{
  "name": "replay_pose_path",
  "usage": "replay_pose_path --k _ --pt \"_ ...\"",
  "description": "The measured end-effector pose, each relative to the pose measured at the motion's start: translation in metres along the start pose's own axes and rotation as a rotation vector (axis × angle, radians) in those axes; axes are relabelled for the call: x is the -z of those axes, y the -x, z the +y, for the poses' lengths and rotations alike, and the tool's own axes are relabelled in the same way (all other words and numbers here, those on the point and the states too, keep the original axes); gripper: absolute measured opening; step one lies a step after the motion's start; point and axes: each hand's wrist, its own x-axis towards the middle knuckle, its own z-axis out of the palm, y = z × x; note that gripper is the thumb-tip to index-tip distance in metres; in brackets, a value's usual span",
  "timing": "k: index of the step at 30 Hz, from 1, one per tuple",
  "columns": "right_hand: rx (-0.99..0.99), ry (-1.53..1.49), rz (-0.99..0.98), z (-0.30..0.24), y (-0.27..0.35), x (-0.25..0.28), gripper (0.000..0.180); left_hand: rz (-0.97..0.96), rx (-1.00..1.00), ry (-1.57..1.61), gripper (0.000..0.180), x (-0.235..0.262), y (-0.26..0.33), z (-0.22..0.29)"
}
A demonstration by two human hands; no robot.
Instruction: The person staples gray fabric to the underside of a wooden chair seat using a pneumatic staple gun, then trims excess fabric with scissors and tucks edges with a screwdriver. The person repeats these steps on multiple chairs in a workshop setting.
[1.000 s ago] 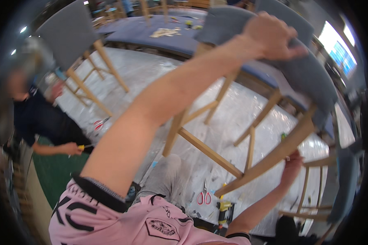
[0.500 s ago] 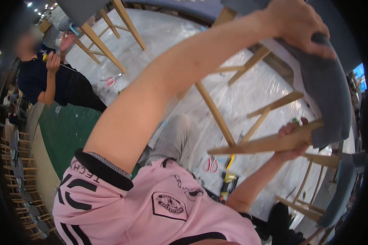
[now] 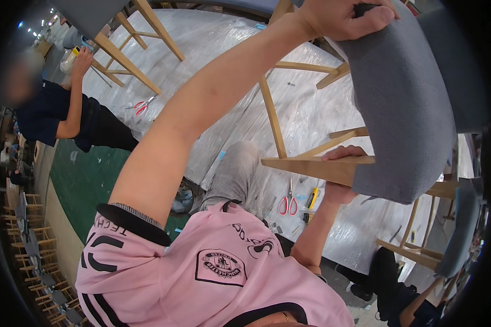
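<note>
Two hands: both on one chair [image 3: 403, 109].
Left hand [image 3: 343, 16]: clenched over the grey backrest's top edge.
Right hand [image 3: 341, 174]: grasping the wooden leg [image 3: 311, 166] from below.

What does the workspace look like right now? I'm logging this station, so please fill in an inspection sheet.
Surface: clear plastic sheeting over the floor, wrinkled.
Job's things: grey upholstered chair with wooden legs, lifted and tilted.
Clutter: red-handled scissors, yellow utility knife, second scissors farther off.
Hands: left hand grips the padded chair edge; right hand has its fingers over a wooden leg.
Cables: nothing seen.
Surroundings: a co-worker in dark clothes, another chair, stacked chairs at left.
</note>
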Motion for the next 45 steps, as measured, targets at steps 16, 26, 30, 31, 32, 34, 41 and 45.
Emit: replay_pose_path --k 16,26,30,31,32,34,41,45 --pt "-0.342 -0.059 -0.089 -0.006 -0.101 -0.063 0.044 0.147 0.383 -0.391 0.038 0.131 0.077 -0.055" --pt "-0.232 0.123 -0.201 0.015 -0.091 -0.168 0.068 0.185 0.622 -0.228 0.051 0.233 0.135 -0.063" --pt "-0.205 0.151 -0.157 0.020 -0.090 -0.189 0.071 0.032 0.765 -0.261 0.054 0.224 0.113 -0.061" --pt "-0.229 0.173 -0.157 0.012 -0.094 -0.184 0.071 0.014 0.804 -0.226 0.055 0.206 0.095 -0.049" --pt "-0.254 0.186 -0.155 0.009 -0.092 -0.180 0.071 -0.012 0.843 -0.195 0.055 0.190 0.076 -0.031" --pt "-0.220 0.284 -0.144 0.022 -0.082 -0.182 0.069 -0.156 0.664 -0.056 0.056 0.155 0.031 0.021" --pt "-0.024 0.306 0.048 0.022 -0.014 -0.120 0.035 -0.112 0.497 -0.210 0.066 0.155 0.043 0.053" --pt "-0.357 0.306 0.326 0.073 0.071 0.017 0.020 -0.044 0.536 -0.254 0.066 0.149 0.048 0.059"
